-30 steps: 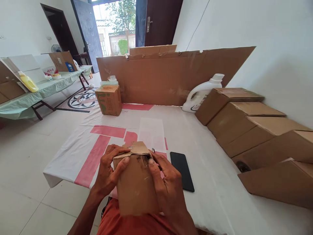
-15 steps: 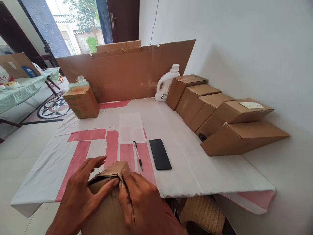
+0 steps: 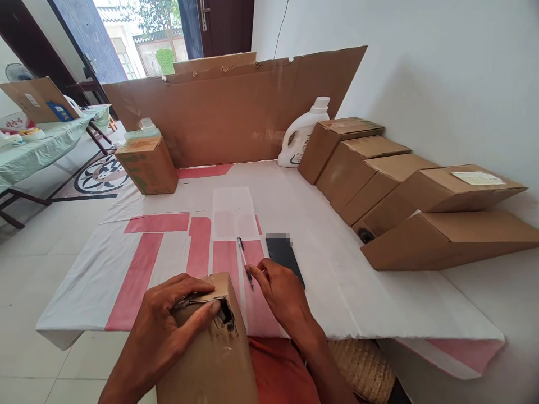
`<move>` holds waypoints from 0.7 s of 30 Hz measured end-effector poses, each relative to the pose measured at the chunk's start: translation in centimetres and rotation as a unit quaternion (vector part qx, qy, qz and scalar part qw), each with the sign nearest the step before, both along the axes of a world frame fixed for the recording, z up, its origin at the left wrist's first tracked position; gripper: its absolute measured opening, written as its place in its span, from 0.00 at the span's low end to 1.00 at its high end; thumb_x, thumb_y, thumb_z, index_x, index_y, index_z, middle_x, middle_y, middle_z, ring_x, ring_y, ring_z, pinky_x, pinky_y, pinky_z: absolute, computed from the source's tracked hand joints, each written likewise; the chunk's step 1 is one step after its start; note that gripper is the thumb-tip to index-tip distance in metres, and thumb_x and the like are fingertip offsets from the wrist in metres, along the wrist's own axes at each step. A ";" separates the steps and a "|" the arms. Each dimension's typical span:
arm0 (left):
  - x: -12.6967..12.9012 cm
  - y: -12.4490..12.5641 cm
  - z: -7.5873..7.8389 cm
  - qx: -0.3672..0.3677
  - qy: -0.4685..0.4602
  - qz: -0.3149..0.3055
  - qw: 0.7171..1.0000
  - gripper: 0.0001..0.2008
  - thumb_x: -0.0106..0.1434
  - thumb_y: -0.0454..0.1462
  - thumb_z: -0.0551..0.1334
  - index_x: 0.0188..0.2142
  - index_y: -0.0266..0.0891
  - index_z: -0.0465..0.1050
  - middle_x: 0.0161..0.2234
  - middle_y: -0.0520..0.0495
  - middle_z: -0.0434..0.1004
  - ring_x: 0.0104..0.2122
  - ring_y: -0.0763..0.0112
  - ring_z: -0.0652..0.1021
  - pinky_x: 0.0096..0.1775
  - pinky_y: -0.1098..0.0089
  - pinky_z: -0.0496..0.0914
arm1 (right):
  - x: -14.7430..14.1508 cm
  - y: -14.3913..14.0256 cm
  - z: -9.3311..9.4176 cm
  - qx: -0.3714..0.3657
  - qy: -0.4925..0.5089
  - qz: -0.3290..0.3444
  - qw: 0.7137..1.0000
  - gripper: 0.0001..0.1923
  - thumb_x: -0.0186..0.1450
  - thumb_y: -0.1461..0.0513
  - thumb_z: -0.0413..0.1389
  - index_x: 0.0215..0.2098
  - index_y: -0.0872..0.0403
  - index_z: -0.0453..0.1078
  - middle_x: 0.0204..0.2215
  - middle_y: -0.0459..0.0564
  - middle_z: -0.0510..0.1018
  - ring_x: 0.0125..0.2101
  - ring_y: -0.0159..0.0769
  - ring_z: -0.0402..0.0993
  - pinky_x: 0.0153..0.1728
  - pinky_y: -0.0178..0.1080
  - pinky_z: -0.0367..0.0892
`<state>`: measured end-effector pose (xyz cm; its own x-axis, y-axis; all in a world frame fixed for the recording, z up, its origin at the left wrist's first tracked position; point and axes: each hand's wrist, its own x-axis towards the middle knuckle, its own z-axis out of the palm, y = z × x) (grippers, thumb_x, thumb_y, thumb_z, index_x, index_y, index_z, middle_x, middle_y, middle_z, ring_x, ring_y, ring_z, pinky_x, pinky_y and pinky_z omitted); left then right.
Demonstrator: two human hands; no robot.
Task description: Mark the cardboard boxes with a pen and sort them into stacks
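Note:
A brown cardboard box (image 3: pixel 210 359) stands at the table's near edge, with a torn, dark gap at its upper corner. My left hand (image 3: pixel 168 320) grips its top, fingers over the flap and thumb at the gap. On the white and pink cloth lies a pen (image 3: pixel 241 251) with a clear barrel and black grip. The thumb and index finger of my right hand (image 3: pixel 280 286) are closed at the pen's grip end. Just beyond that hand is a black phone (image 3: pixel 284 255), its near part partly covered. A whitish sheet (image 3: pixel 236 213) lies past the pen.
Several cardboard boxes (image 3: pixel 396 179) line the table's right side by the wall. A white jug (image 3: pixel 303 134) and a tall cardboard panel (image 3: pixel 227 112) stand at the back. Another box (image 3: pixel 147 168) is at the back left. A woven seat (image 3: pixel 362 359) shows below the near edge.
My right hand has left the box's torn corner and moved right and forward to the pen. My left hand stays on the box. The view has shifted slightly.

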<state>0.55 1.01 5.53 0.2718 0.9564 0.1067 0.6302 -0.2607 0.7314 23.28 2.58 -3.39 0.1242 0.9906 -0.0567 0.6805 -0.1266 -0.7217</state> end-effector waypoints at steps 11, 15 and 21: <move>-1.1 -0.7 0.3 -0.080 -0.082 -0.069 0.991 0.15 0.66 0.40 0.64 0.51 0.48 0.81 0.50 0.44 0.83 0.50 0.53 0.82 0.52 0.59 0.76 | -0.1 2.0 -5.5 -0.067 0.108 -0.012 0.992 0.14 0.68 0.54 0.55 0.27 0.48 0.61 0.20 0.47 0.75 0.22 0.41 0.74 0.24 0.39 0.63; -0.8 -0.6 0.3 -0.075 -0.099 -0.069 0.990 0.13 0.67 0.39 0.63 0.50 0.48 0.82 0.48 0.46 0.84 0.48 0.56 0.82 0.51 0.61 0.75 | 0.9 -1.6 -0.1 0.075 0.379 -0.049 0.921 0.15 0.70 0.47 0.58 0.39 0.50 0.69 0.28 0.50 0.81 0.23 0.39 0.78 0.21 0.36 0.68; -0.5 -1.2 0.3 -0.076 -0.110 -0.074 0.988 0.13 0.68 0.38 0.62 0.49 0.48 0.81 0.47 0.46 0.83 0.48 0.57 0.81 0.50 0.62 0.74 | -1.8 -7.0 6.2 0.203 0.422 0.022 0.883 0.02 0.70 0.58 0.64 0.39 0.47 0.79 0.27 0.47 0.79 0.24 0.35 0.76 0.23 0.36 0.70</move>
<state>0.07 -0.15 5.87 0.3951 0.9179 0.0375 0.4146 -0.2146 0.8843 21.49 -4.39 2.85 0.1687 0.9532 0.2507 -0.1248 0.2730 -0.9539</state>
